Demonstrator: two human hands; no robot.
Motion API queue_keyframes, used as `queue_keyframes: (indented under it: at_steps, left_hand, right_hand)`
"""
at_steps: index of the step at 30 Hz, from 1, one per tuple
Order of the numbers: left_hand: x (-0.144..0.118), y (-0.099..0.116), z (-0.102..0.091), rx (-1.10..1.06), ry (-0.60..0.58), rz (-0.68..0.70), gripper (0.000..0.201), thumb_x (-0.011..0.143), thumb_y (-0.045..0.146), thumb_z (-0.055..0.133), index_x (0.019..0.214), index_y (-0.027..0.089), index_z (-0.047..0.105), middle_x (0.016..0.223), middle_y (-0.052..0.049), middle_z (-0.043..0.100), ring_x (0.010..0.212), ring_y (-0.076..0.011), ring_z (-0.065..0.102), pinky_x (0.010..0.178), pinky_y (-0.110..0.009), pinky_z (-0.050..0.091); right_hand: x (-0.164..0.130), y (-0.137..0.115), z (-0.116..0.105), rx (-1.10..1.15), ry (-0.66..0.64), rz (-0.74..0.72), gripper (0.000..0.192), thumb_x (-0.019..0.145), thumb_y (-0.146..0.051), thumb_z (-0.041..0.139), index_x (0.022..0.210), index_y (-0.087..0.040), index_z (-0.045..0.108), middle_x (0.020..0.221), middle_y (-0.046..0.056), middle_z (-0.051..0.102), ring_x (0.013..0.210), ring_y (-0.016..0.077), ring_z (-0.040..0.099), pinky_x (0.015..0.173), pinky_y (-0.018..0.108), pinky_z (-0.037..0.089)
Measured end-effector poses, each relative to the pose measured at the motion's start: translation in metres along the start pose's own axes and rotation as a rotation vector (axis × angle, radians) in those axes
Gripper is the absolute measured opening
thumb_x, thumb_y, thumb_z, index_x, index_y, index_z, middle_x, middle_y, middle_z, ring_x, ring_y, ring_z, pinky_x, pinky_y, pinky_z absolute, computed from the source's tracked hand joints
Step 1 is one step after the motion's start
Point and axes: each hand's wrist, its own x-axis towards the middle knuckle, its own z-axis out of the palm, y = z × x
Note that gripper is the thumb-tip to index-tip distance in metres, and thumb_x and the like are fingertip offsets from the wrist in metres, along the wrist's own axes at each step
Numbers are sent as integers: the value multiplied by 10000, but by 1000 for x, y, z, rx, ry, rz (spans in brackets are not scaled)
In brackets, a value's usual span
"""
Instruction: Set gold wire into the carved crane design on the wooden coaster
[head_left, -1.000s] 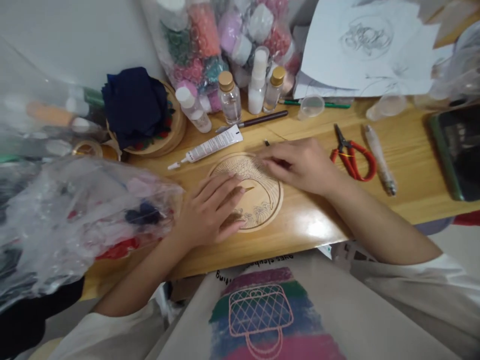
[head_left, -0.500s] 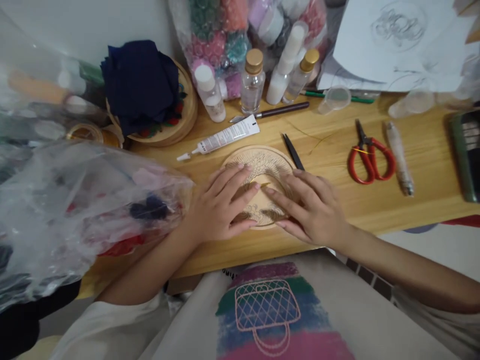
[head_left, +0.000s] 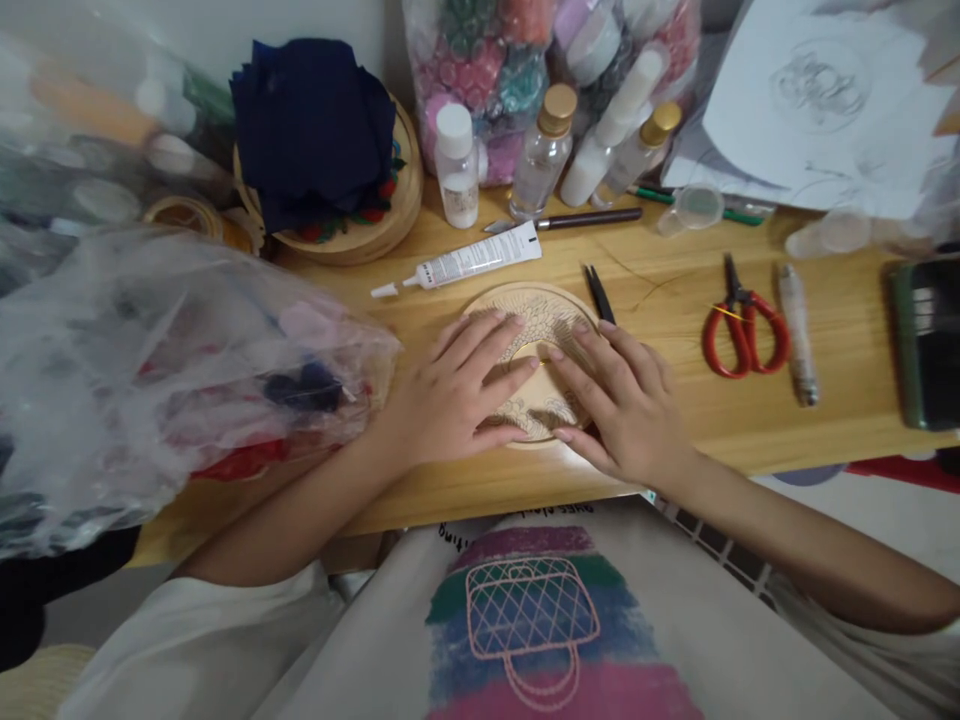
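Note:
A round, pale wooden disc point(head_left: 544, 300) with a carved, scale-like pattern lies on the table under both hands. My left hand point(head_left: 457, 395) rests on its left side, fingers spread. From the right, my right hand point(head_left: 626, 400) lies over the disc with its fingers apart. Both index fingertips meet near the middle, touching a thin gold-coloured strip point(head_left: 534, 350); how much of it lies under the fingers is hidden. Black tweezers point(head_left: 598, 293) lie just beyond the right fingers.
Behind the disc lie a white glue tube point(head_left: 480, 257), its loose cap point(head_left: 384, 290) and a craft knife point(head_left: 585, 218). Red-handled pliers point(head_left: 744, 330) and a phone point(head_left: 930, 340) are at right. Bottles point(head_left: 541, 155) stand at the back; a plastic bag point(head_left: 187, 370) spreads at left.
The view has shifted a little. Both hands stay on the disc, and the gold-coloured strip between the index fingertips now shows less of its length and sits flatter.

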Motion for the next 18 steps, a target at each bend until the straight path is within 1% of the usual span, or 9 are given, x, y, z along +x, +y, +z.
queue_keyframes:
  at_steps: [4,9,14,18]
  left_hand:
    - [1,0,0,1,-1,2,630,893,604,545,1327,148,580,1477,-230,466,1390,-384,419,1110,-559,378]
    - [-1,-3,1,-15,4,-2,594,894,577,562,1322,166,582,1509,-219,428,1408,-386,394,1121,-559,363]
    - [-5,-5,3,-13,101,7,643,887,610,552,1360,174,544,1476,-207,463,1403,-361,398,1137,-544,337]
    - [-5,-5,3,-42,47,-24,610,900,606,533,1350,194,552,1500,-185,446,1420,-354,374,1150,-558,314]
  right_hand:
    - [1,0,0,18,-15,-2,698,969,-578,339,1497,-126,395,1432,193,519,1345,358,424,1051,478,362]
    - [1,0,-1,24,-23,5,693,967,-576,348,1510,-146,369,1445,188,513,1345,357,437,1041,491,376]
    - [1,0,-1,27,-18,-2,684,964,-574,361,1484,-133,402,1434,193,517,1345,357,442,1045,489,382]
    - [1,1,-1,24,-33,-7,656,966,-564,362,1446,-125,452,1426,200,523,1339,357,441,1037,491,387]
